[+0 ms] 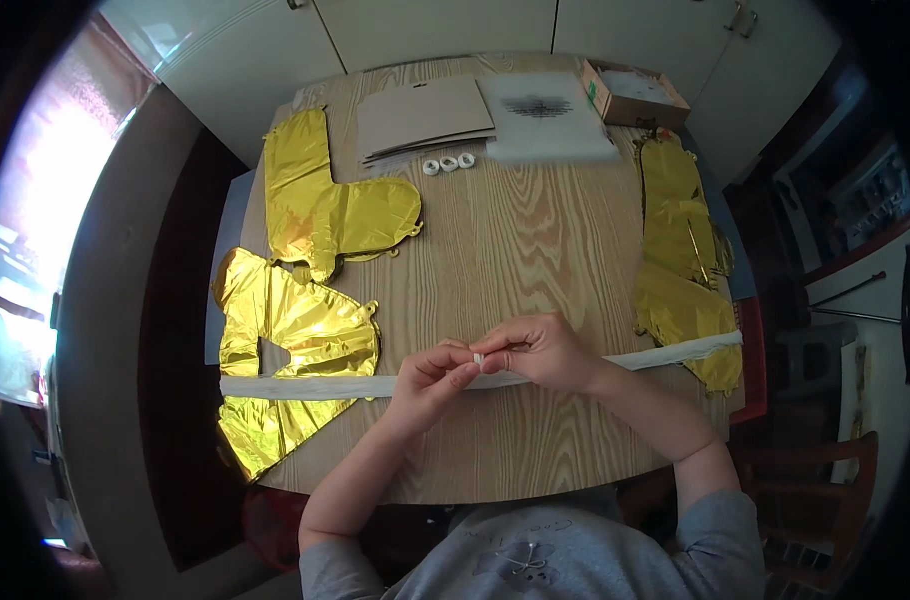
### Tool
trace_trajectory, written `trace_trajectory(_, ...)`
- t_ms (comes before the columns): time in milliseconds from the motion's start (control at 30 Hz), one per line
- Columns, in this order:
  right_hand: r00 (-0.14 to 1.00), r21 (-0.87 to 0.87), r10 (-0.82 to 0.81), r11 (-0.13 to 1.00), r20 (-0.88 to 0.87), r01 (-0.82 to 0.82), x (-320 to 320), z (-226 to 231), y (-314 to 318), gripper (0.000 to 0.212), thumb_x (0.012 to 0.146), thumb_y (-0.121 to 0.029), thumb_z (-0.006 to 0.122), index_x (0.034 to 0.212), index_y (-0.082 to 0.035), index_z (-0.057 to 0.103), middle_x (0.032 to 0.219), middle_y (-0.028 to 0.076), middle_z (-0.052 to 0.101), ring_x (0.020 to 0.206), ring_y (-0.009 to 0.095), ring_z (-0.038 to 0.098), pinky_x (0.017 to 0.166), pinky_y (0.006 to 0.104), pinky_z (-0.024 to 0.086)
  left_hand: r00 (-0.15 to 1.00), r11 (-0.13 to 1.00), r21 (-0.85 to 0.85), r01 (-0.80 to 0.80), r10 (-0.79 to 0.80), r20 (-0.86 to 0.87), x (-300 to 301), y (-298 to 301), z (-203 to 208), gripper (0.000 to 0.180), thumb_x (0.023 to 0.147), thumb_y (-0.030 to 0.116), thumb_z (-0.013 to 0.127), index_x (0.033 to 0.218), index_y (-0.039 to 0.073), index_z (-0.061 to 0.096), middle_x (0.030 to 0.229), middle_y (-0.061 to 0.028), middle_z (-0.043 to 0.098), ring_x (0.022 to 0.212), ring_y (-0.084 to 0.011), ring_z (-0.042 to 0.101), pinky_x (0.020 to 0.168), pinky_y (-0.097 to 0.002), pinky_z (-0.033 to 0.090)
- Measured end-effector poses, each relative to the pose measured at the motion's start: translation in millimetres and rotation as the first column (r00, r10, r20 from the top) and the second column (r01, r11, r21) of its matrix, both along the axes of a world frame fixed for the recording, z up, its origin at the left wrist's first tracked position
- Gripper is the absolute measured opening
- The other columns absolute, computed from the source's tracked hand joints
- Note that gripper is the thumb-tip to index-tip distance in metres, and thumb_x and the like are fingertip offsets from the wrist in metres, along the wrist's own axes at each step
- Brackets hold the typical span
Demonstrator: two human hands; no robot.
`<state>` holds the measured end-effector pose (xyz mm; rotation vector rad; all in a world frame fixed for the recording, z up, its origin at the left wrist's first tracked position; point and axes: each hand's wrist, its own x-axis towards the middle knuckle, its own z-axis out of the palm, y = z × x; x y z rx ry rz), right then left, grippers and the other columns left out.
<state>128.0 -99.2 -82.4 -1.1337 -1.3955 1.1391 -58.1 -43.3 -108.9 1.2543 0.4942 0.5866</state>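
White piece (479, 358) above table (475, 235) (wood-grained)

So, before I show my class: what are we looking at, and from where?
There's no machine: a person works bare-handed, the left hand and right hand meeting to pinch a small white piece, too small to identify. The picture comes from a wide fisheye camera on the person's head, looking down, so straight edges bend. A long white strip crosses the wood-grain table. Gold foil shapes lie at left, more gold foil at right. Farther back are brown cardboard sheets, three white rolls, a translucent sheet and an open box.
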Motion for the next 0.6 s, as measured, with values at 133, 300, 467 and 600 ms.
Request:
trace_trajectory(133, 0.993, -0.158, 0.021, 0.987, -0.112, -0.038, 0.7, -4.4, -0.6, 0.011, 0.078, -0.007, 0.065, 0.087, -0.002, 0.067, 0.075, 0.005, 0.067, 0.069, 0.008, 0.061, 0.061, 0.0223, 0.049, 0.995, 0.995, -0.094, 0.020, -0.011, 0.096, 3.2, -1.0, 4.7, 0.011, 0.085, 0.007, 0.058, 0.093, 0.000, 0.054, 0.086, -0.0032, 0.060, 0.080, -0.0068, 0.054, 0.071, -0.0200, 0.040)
trace_trajectory(300, 0.963, -0.007, -0.014, 1.000, 0.269, 0.016, -4.1, 16.9, 9.0, 0.010, 0.079, -0.009, 0.063, 0.083, -0.001, 0.066, 0.072, 0.004, 0.066, 0.068, 0.007, 0.061, 0.062, 0.0223, 0.048, 0.996, 0.978, -0.199, -0.060, 0.072, 0.050, 2.9, 6.4, 4.8, 0.012, 0.085, 0.007, 0.057, 0.094, 0.003, 0.051, 0.084, -0.0045, 0.062, 0.078, -0.0078, 0.057, 0.068, -0.0209, 0.043)
trace_trajectory(467, 0.978, -0.186, 0.137, 0.977, 0.159, -0.106, -2.8, 25.8, 50.8, 0.010, 0.078, -0.009, 0.062, 0.083, -0.001, 0.065, 0.073, 0.002, 0.065, 0.069, 0.007, 0.059, 0.064, 0.0227, 0.047, 0.970, 0.867, -0.458, -0.195, 0.240, 0.042, 0.1, 21.6, 7.7, 0.012, 0.084, 0.007, 0.053, 0.096, 0.005, 0.051, 0.083, -0.0052, 0.062, 0.073, -0.0111, 0.057, 0.064, -0.0204, 0.043)
trace_trajectory(600, 0.960, -0.290, 0.280, 0.917, -0.019, -0.273, 8.7, 22.4, 94.7, 0.010, 0.079, -0.010, 0.062, 0.085, -0.002, 0.065, 0.075, 0.001, 0.064, 0.069, 0.008, 0.058, 0.064, 0.0227, 0.047, 0.899, 0.729, -0.610, -0.310, 0.433, 0.061, -11.7, 42.2, 7.6, 0.009, 0.084, 0.005, 0.049, 0.092, 0.006, 0.052, 0.080, -0.0059, 0.060, 0.068, -0.0112, 0.054, 0.060, -0.0204, 0.043)
